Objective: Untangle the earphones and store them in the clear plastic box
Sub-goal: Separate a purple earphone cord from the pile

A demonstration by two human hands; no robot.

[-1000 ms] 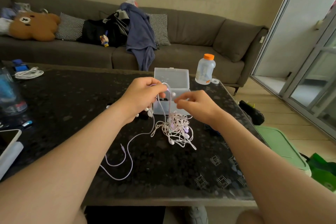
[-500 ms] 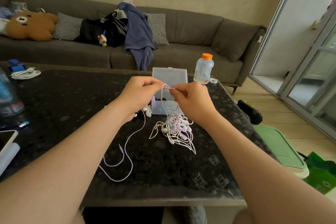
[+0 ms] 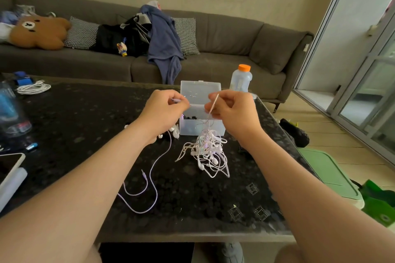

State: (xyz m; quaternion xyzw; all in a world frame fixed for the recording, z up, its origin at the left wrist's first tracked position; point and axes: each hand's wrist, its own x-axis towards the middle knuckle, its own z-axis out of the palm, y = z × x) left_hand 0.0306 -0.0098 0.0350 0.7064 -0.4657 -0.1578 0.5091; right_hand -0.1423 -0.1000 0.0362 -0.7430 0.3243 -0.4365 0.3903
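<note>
Below L hand (image 3: 163, 111), R hand (image 3: 234, 113), earphones (image 3: 208, 151) tangled

Dark speckled table (image 3: 85, 124) — on it clear plastic box (image 3: 189, 129), tangled earphones (image 3: 209, 151), bottle (image 3: 240, 80), coiled cable (image 3: 33, 88).

**Two hands raised over a knot of earphones**

Above the dark speckled worktop (image 3: 85, 126), the left hand (image 3: 163, 111) and the right hand (image 3: 234, 113) are held up side by side, a gap between them. They are in front of the clear plastic box (image 3: 201, 89), whose lid stands open. The right hand pinches a thin white cable (image 3: 213, 104) that runs down into the tangled earphones (image 3: 208, 151) lying on the worktop just in front of the box. The left hand seems to pinch a purple cable (image 3: 157, 196), which drops from beneath it and loops across the worktop, its plug end lying free. An orange-capped bottle (image 3: 240, 80) stands behind the box.
</note>
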